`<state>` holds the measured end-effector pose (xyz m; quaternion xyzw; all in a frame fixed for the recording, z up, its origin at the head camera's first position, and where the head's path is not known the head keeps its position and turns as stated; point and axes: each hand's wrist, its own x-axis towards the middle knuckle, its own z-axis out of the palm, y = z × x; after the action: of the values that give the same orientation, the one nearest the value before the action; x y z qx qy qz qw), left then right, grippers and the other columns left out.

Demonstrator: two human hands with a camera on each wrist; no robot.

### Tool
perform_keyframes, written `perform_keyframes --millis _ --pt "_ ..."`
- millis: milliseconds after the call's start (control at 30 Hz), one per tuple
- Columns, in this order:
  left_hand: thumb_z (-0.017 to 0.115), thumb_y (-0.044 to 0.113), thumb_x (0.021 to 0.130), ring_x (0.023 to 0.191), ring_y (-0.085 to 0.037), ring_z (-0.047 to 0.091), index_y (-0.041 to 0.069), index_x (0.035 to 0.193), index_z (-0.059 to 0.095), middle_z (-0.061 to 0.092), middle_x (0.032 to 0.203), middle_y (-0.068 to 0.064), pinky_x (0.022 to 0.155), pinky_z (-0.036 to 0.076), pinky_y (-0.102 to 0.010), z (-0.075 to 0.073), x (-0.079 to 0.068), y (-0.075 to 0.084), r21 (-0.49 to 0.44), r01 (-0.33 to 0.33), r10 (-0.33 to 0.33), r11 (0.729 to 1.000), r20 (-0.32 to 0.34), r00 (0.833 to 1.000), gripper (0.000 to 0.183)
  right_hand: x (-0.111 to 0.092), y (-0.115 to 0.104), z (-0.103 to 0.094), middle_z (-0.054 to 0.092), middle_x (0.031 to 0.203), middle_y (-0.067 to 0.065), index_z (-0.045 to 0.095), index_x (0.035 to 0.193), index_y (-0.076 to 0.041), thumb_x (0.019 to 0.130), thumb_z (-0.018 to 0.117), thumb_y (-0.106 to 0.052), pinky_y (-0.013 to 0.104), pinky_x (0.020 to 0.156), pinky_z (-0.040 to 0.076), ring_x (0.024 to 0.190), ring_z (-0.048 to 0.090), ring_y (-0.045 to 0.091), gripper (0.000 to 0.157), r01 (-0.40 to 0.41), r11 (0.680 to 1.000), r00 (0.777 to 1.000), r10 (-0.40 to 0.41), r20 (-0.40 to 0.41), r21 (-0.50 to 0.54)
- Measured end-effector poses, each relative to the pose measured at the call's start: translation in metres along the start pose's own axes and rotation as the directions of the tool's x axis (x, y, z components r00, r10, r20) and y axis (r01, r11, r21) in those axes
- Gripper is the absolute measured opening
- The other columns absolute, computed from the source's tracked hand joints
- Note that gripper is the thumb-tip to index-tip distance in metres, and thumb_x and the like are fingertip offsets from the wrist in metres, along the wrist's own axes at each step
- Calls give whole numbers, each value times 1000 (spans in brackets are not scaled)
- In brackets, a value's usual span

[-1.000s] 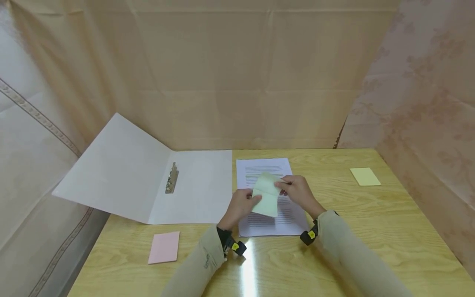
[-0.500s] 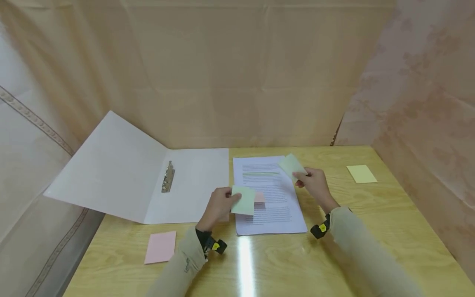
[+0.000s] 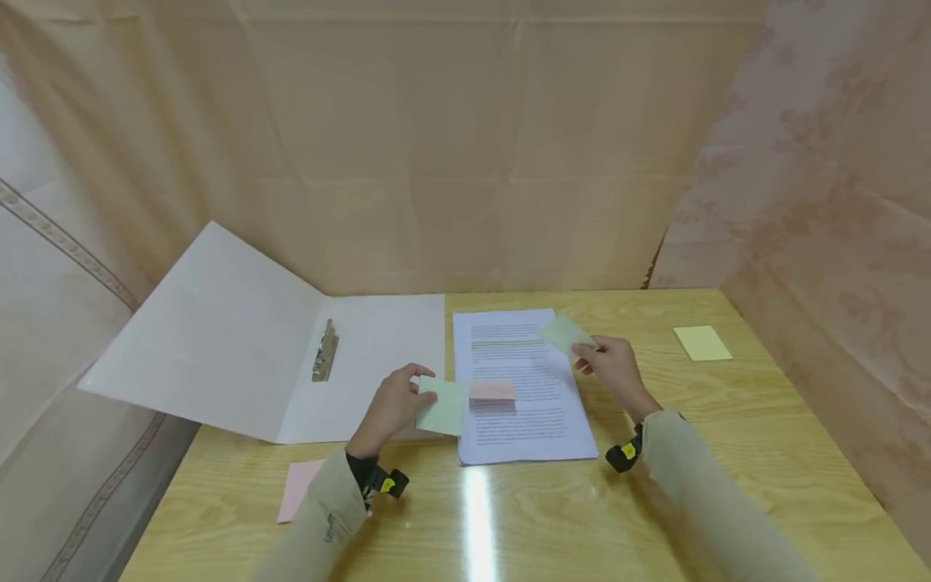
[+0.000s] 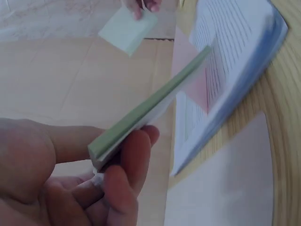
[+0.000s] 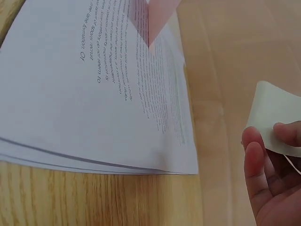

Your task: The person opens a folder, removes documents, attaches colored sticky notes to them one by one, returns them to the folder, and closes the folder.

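Note:
My left hand (image 3: pixel 396 404) pinches a pad of green sticky notes (image 3: pixel 440 406) between thumb and fingers, above the gap between the folder and the papers. In the left wrist view the pad (image 4: pixel 150 106) shows edge-on and is several sheets thick. My right hand (image 3: pixel 612 370) pinches a single green sticky note (image 3: pixel 565 335) over the upper right side of the printed papers (image 3: pixel 520 436). That note (image 5: pixel 273 113) bends slightly in the right wrist view. A pink sticky note (image 3: pixel 492 391) stands up from the middle of the top page, near a green highlighted line.
A white folder (image 3: pixel 385 331) lies spread at the left, its metal clip (image 3: pixel 325 352) near the spine and its cover (image 3: pixel 204 339) raised. A pink pad (image 3: pixel 296 489) lies front left, partly behind the left sleeve. A yellow pad (image 3: pixel 701 343) lies far right on the wooden table (image 3: pixel 553 525).
The right hand has pulled one green note off the pad and moved right with it. The left hand has moved left with the pad, uncovering the pink note on the page.

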<state>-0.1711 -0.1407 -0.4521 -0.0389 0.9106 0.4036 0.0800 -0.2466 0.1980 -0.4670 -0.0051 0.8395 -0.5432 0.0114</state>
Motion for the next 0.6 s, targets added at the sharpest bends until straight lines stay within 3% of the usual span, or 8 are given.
perform_keyframes --millis 167,300,600 --pt "67 17 91 75 -18 52 11 123 62 64 93 -10 63 40 -29 -12 -4 -12 21 8 -9 1000 32 999 34 -2 1 2 70 76 7 67 112 10 95 62 -16 33 68 57 67 64 12 31 -12 1000 1000 12 6 -8" --pt "67 16 91 62 -16 41 9 125 61 49 76 -5 55 32 -27 -20 -8 -20 0 6 -6 1000 42 999 35 -3 1 1 69 78 9 66 113 10 95 61 -14 36 69 57 68 64 17 31 -19 1000 1000 19 13 -6" --pt "66 14 92 56 -13 36 6 124 60 41 69 -1 52 32 -26 -30 -16 -36 1 36 -36 999 57 998 34 -2 0 0 69 78 8 66 114 9 96 60 -16 37 71 56 71 65 19 31 -39 999 998 40 41 -26"
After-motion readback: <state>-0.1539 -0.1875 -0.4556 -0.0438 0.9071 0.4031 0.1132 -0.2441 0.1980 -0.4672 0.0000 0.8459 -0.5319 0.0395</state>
